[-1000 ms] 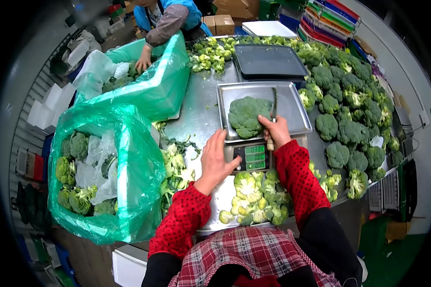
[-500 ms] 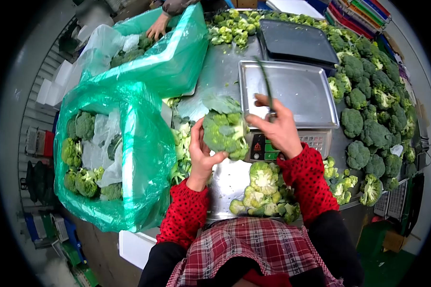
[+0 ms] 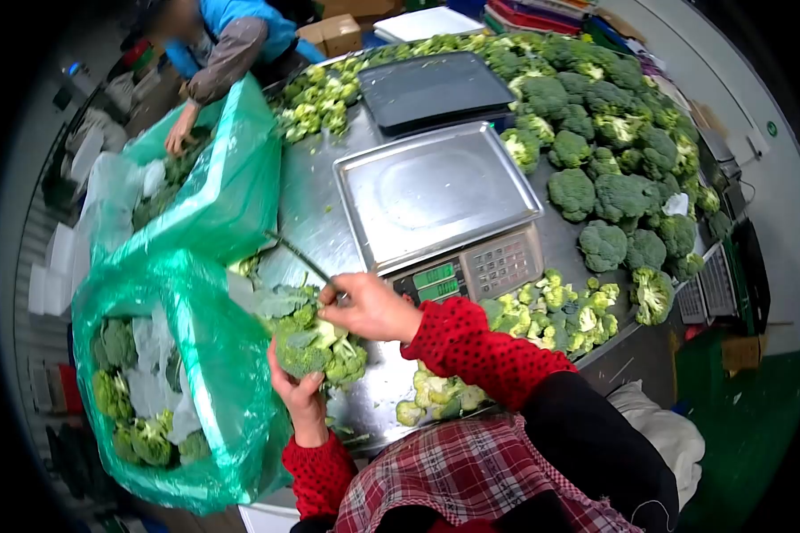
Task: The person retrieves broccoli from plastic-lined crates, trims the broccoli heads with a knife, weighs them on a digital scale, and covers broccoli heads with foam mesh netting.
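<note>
My left hand (image 3: 300,400) is wrapped round the underside of a broccoli head (image 3: 304,354), its leaves and pale stems turned up and away from me. Right at the top of that head, my right hand (image 3: 364,306) grips a knife (image 3: 299,255). Its thin dark blade points up and left, above the leaves (image 3: 283,302); whether the fingers also touch the stem is unclear. Beyond the right hand stands a metal weighing scale (image 3: 440,191) with a lit green display. Cut broccoli florets (image 3: 436,393) lie on the steel table (image 3: 316,182) below the right forearm.
At the left, a green plastic-lined box (image 3: 206,355) holds broccoli and clear film. Behind it, a co-worker's hand (image 3: 182,127) reaches into another lined box (image 3: 240,178). A large broccoli pile (image 3: 609,133) covers the right side, and a dark tray (image 3: 436,91) sits behind the scale.
My view has swung, so the scale appears further left. My right hand has come in against the broccoli head, and the knife now slants left instead of standing up. More of the co-worker shows.
</note>
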### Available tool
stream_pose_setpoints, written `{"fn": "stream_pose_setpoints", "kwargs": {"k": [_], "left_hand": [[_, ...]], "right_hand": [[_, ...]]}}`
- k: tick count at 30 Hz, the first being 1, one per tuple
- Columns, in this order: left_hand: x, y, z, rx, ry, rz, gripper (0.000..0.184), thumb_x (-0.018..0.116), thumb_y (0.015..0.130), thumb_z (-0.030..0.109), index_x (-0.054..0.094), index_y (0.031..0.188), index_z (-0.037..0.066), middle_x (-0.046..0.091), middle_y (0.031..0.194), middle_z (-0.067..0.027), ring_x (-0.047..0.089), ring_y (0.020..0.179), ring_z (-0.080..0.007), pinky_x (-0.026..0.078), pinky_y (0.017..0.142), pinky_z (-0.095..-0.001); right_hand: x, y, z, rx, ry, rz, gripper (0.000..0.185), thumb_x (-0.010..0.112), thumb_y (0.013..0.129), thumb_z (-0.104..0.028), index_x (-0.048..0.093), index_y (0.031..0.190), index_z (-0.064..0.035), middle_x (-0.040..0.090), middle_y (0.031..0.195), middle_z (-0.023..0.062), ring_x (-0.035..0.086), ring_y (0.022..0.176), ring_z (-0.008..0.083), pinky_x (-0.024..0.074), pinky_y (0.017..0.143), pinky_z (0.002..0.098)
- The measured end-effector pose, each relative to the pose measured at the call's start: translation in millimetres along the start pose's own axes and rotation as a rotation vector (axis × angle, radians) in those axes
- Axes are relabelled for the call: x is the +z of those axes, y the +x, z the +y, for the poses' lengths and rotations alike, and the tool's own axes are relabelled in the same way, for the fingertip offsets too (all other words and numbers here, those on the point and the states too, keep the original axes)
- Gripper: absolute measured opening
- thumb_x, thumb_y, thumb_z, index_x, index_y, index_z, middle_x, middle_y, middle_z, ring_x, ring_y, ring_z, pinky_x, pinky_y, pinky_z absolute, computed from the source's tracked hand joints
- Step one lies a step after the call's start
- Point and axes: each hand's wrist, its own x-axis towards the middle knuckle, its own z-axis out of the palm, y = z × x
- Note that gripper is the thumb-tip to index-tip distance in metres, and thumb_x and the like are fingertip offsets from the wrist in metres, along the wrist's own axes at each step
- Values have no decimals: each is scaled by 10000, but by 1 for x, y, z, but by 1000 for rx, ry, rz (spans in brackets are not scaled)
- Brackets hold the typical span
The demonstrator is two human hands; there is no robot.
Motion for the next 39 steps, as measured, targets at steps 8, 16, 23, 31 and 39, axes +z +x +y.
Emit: {"fn": "stream_pose_setpoints", "kwargs": {"k": [8, 16, 23, 31, 39], "left_hand": [[5, -23, -2, -12, -117, 85, 768, 767, 637, 210, 456, 1312, 15, 570, 1171, -79, 578, 1052, -210, 466, 944, -355], [-10, -43, -23, -205, -324, 87, 617, 575, 888, 434, 414, 1397, 126, 504, 1356, -97, 552, 1167, -280, 483, 956, -468], [-12, -62, 9, -63, 193, 156, 704, 610, 863, 428, 392, 1401, 30, 495, 1358, -130, 562, 1130, -287, 548, 858, -403], [54, -61, 25, -84, 120, -442, 779, 629, 855, 515, 431, 1368, -36, 481, 1359, -195, 568, 1128, -286, 572, 818, -392], [22, -68, 16, -385, 279, -307, 377, 645, 871, 31, 539, 1228, -26, 615, 1156, -142, 618, 996, -179, 538, 800, -297]], "right_hand": [[19, -21, 9, -724, -229, 212, 238, 667, 727, 26, 541, 929, 33, 563, 902, 153, 601, 682, 300, 484, 541, 367], [42, -34, -9, -728, -174, 202, 269, 695, 743, -107, 562, 943, 14, 561, 893, 157, 602, 699, 333, 484, 573, 408], [8, -84, 14, 97, 135, -203, 906, 798, 720, -397, 408, 1374, 95, 559, 1277, 285, 583, 1149, 341, 443, 999, 384], [-71, -129, 53, 403, 1040, 133, 673, 562, 835, -591, 514, 1244, -58, 640, 883, 73, 480, 434, 104, 413, 388, 221], [-278, -111, 43, 0, 1057, 838, 564, 615, 842, -589, 534, 1127, -109, 636, 937, 113, 475, 519, 114, 398, 443, 238]]}}
